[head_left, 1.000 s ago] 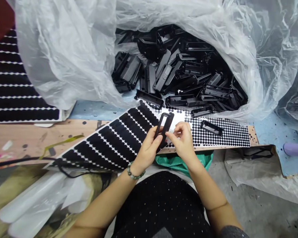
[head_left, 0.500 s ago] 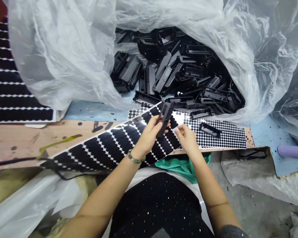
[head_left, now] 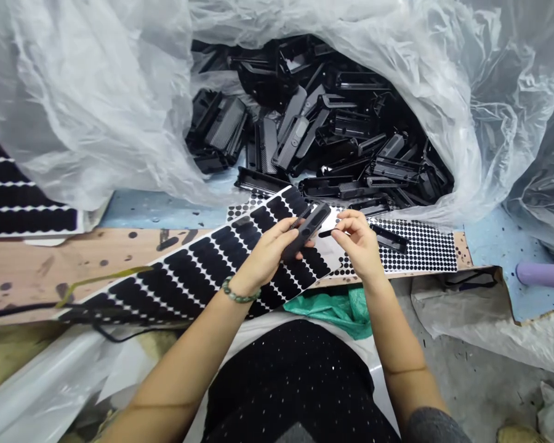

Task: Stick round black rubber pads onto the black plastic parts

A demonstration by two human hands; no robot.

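Observation:
My left hand (head_left: pixel 275 245) is closed around a long black plastic part (head_left: pixel 307 231), held tilted above a sheet of black stickers (head_left: pixel 216 252). Between the thumb and fingertips of my right hand (head_left: pixel 357 241) is a thin black sticker (head_left: pixel 326 233), just right of the part and apart from it. Near my right hand the sticker sheet shows a bare white patch. Beneath lies a second sheet covered with small black dots (head_left: pixel 427 249). Another black plastic part (head_left: pixel 389 239) rests on that dotted sheet, partly behind my right hand.
A heap of black plastic parts (head_left: pixel 300 135) fills the opening of a clear plastic bag (head_left: pixel 480 117) at the back. More sticker sheet (head_left: pixel 23 191) lies at left. A black cable (head_left: pixel 23 312) and a yellow strip (head_left: pixel 101 280) cross the table edge. A purple tube (head_left: pixel 545 280) juts in at right.
My right hand has lifted off the sticker sheet with a black sticker in its fingertips. The black plastic part in my left hand has turned to lie more slanted. The view has shifted slightly.

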